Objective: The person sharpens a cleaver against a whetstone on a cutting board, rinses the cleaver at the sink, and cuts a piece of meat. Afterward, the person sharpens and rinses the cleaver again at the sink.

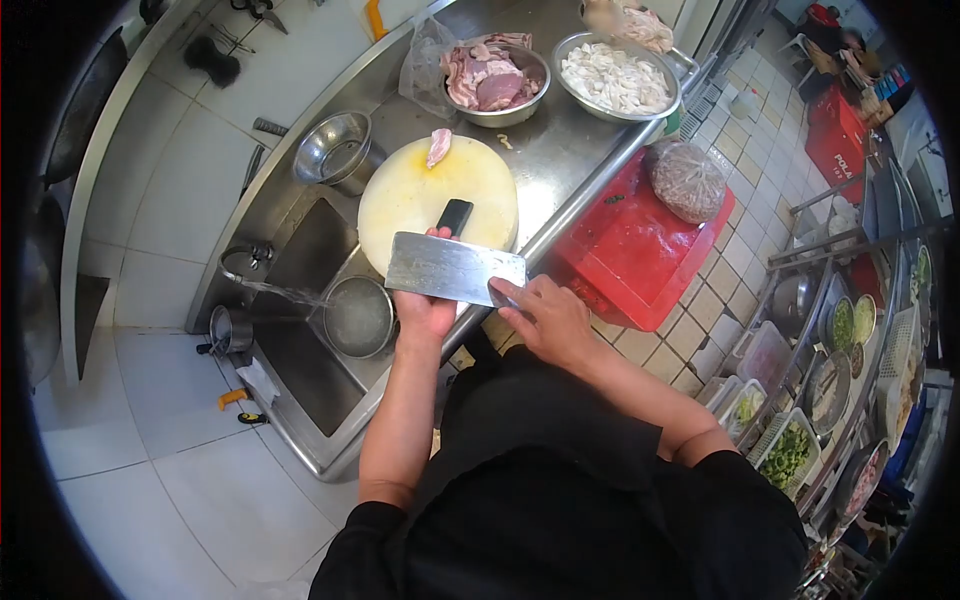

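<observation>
A broad-bladed cleaver (pixel 440 264) lies across my left hand (pixel 424 312), which is behind and under the blade. The left fingertips show above its upper edge, the palm below. At the blade's right end, my right hand (pixel 548 318) curls with its fingers against the lower corner; any handle there is hidden. A black block-like piece (pixel 455 216) sits by the left fingertips on the round cutting board (pixel 485 180); I cannot tell what it is or whether it is held. Farther up the board is a small strip of pink meat (pixel 439 146).
Behind the board stand a bowl of raw meat (pixel 490 80) and a bowl of white pieces (pixel 615 78). Water runs from a tap (pixel 260 254) into the sink (pixel 300 330) at left. A red lid (pixel 640 250) carries a filled bag (pixel 687 180). Shelves of food line the right.
</observation>
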A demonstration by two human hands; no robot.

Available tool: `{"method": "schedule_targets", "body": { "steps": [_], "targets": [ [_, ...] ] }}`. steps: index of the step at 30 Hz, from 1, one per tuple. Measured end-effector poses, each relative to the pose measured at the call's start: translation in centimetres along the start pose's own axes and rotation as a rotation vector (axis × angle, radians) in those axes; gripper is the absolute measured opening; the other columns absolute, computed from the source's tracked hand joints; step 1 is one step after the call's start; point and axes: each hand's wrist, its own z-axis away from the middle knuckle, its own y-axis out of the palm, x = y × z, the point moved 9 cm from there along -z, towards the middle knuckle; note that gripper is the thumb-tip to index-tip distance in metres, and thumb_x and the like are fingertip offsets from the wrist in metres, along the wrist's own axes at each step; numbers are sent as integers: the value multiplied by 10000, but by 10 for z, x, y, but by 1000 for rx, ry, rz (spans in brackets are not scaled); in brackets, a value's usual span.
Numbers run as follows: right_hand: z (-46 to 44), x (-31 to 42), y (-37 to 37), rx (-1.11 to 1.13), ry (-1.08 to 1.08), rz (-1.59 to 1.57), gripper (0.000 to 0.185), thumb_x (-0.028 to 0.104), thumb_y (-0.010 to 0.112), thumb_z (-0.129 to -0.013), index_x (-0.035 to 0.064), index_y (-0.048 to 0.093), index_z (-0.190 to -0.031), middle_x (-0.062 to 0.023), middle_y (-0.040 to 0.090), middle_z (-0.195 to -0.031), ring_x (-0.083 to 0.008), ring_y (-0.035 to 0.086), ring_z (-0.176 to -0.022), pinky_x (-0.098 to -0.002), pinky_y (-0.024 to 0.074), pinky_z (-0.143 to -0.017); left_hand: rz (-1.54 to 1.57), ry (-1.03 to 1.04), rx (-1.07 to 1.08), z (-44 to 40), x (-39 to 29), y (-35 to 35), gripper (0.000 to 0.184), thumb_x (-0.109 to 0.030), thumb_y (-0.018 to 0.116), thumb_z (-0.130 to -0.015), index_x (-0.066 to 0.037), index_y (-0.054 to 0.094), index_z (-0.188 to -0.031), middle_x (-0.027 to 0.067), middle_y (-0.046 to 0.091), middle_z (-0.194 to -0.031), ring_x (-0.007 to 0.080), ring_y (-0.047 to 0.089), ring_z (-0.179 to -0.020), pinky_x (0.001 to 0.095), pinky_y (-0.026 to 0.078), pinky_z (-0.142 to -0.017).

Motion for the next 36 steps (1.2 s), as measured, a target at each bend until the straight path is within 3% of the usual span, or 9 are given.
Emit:
{"method": "schedule_targets", "body": {
  "steps": [6,10,19,21,23,25,27,29,36],
  "targets": [
    [8,-2,10,39,-12,-157,408,313,682,-962,244,662,-1364,-90,586,-901,-298,626,-808,-434,517,-706,43,-59,126,14,6,8,498,-348,483,-1056,-14,534,-1421,161,587,-1424,317,571,-1293,470,427,-1147],
    [9,-11,16,58,63,-158,408,359,669,-972,290,654,-1374,-101,611,-931,-324,656,-818,-461,541,-734,-8,-90,66,10,11,5,448,-345,473,-1066,-3,567,-1341,160,617,-1375,294,589,-1264,469,449,-1130],
    [1,-30,15,23,190,-274,411,347,660,-985,218,643,-1375,-139,639,-967,-325,679,-842,-457,540,-757,-223,-115,-39,-35,34,-54,377,-298,540,-1048,-29,604,-1306,125,681,-1231,243,651,-1133,406,515,-1019],
    [0,-37,13,-90,194,-415,407,320,668,-986,158,635,-1358,-142,643,-913,-311,675,-789,-439,536,-746,-995,173,-62,-62,3,-59,433,-272,633,-1008,-11,574,-1349,122,674,-1247,243,646,-1149,398,507,-1029],
    [-3,-43,9,-87,243,-415,382,295,668,-982,132,635,-1326,-139,649,-895,-302,672,-773,-431,532,-736,-1215,263,-77,-90,-15,-59,572,-312,750,-921,20,576,-1353,151,649,-1307,279,607,-1230,414,473,-1068],
    [-5,-51,7,-83,292,-415,358,270,669,-978,106,634,-1294,-135,655,-877,-293,670,-758,-423,528,-725,-1916,804,-173,-96,-34,-33,622,-358,799,-852,-9,617,-1333,150,697,-1143,310,644,-1109,409,489,-1016],
    [-3,-68,9,-64,414,-380,294,234,661,-967,87,634,-1220,-135,664,-874,-300,674,-760,-424,520,-711,-1993,627,-110,-107,-29,-37,717,-429,839,-773,-17,643,-1326,192,690,-1153,357,646,-1108,444,483,-1014],
    [-3,-82,13,-57,424,-381,284,200,645,-959,83,612,-1216,-151,681,-903,-295,679,-769,-420,514,-702,-2062,387,-45,-97,-16,-24,575,-355,807,-781,-21,693,-1235,206,647,-1275,358,585,-1221,467,457,-1042],
    [-8,-111,23,-79,449,-296,225,207,561,-1007,39,606,-1149,-203,689,-863,-347,671,-769,-451,519,-752,-2089,187,-28,-57,-5,-33,568,-350,784,-803,-41,681,-1268,205,645,-1262,346,582,-1216,490,444,-1047]
  ]
}}
